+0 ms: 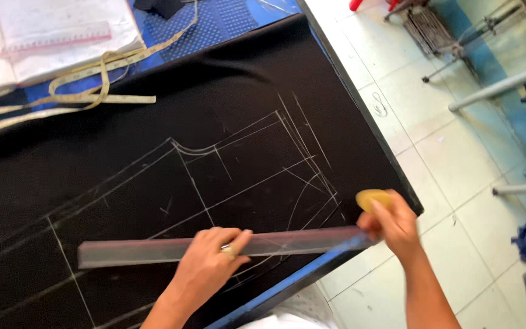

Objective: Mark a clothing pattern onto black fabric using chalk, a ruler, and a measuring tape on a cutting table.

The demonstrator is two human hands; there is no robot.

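Left hand [205, 268] flat, fingers spread, pinning clear ruler [214, 245] on black fabric [153, 134] so it won't slip; right hand [394, 225] fingers pinching yellow chalk [374, 198] at ruler's right end.

2 hands: left [205, 265], right [394, 225]. 1 clear ruler [153, 250] under them, 1 pink ruler [44, 39] far back. 1 yellow chalk [372, 198]. 1 black cloth [123, 164]. 1 tape measure [80, 97]. 1 ring [229, 250] on left.

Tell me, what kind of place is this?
Probably a sewing or tailoring workshop: black cloth marked with chalk lines, a tape measure, and a ruler under the left hand.
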